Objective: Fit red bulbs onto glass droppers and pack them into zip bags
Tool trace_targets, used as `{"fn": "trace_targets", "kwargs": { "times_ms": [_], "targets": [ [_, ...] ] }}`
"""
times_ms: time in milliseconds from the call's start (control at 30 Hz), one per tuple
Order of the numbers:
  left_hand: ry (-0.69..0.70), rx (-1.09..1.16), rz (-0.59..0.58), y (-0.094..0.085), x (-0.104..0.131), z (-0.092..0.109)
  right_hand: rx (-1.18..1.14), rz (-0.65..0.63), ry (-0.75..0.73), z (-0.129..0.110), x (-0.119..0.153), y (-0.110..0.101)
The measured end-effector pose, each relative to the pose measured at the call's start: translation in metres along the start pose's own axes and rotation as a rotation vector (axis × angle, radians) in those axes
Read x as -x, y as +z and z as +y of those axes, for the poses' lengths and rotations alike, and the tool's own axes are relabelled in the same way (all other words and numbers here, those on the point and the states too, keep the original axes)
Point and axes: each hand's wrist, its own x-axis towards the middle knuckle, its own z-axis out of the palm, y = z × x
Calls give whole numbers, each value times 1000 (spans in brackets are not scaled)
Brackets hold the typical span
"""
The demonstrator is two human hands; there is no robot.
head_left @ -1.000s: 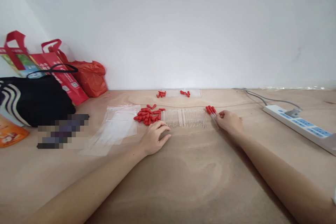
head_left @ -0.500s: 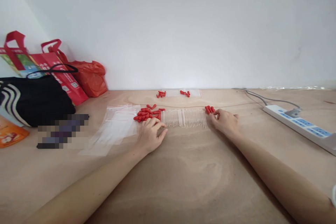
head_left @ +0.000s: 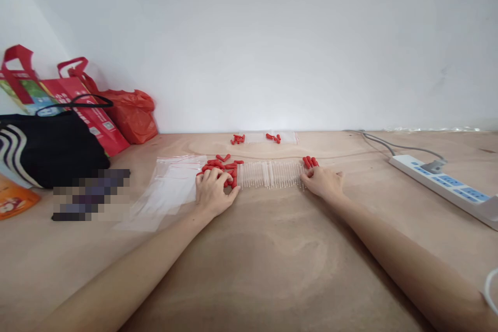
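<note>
My left hand (head_left: pixel 216 192) rests on a pile of small red drop-shaped pieces (head_left: pixel 218 164); its fingers are curved and the thumb stands apart from them. To its right lies a row of thin clear sticks (head_left: pixel 268 174) with small rounded ends, side by side. At the right end of this row, my right hand (head_left: pixel 322 181) has its thumb and fingertips pinched on the last clear stick, which is partly hidden. Just beyond that hand sit several red pieces (head_left: pixel 310 161) in a small group.
Flat clear zip bags (head_left: pixel 167 192) lie left of the pile. Near the wall, another clear bag (head_left: pixel 288 137) lies with red pieces around it. Shopping bags (head_left: pixel 134 116) and a black bag (head_left: pixel 58 150) stand at left, a power strip (head_left: pixel 447 181) at right.
My right hand has moved from the small red group down and left to the end of the stick row. My left hand has shifted slightly left and farther over the pile.
</note>
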Motion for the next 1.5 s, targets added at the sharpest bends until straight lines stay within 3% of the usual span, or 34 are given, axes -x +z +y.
{"fn": "trace_targets", "kwargs": {
  "times_ms": [167,467,600,667,733,833,933,1300,1500],
  "targets": [
    [51,-7,4,0,0,-3,13,-13,-5,0,-1,0],
    [-6,-28,34,-1,1,-2,47,0,-7,-2,-3,3],
    [-6,-18,68,-4,0,1,-29,85,-22,-5,3,3],
    [14,10,120,-8,2,3,-111,154,-141,-8,9,2],
    [83,66,152,-13,4,4,-209,165,-368,-10,18,1],
    [236,153,105,-21,9,7,-316,71,-687,-14,32,-1],
    [312,195,26,-25,12,9,-339,-15,-806,-16,40,-1],
    [315,288,-144,-18,13,14,-334,-70,-729,-23,44,0],
    [268,350,-147,-14,10,14,-309,-77,-657,-33,49,9]
  ]
}}
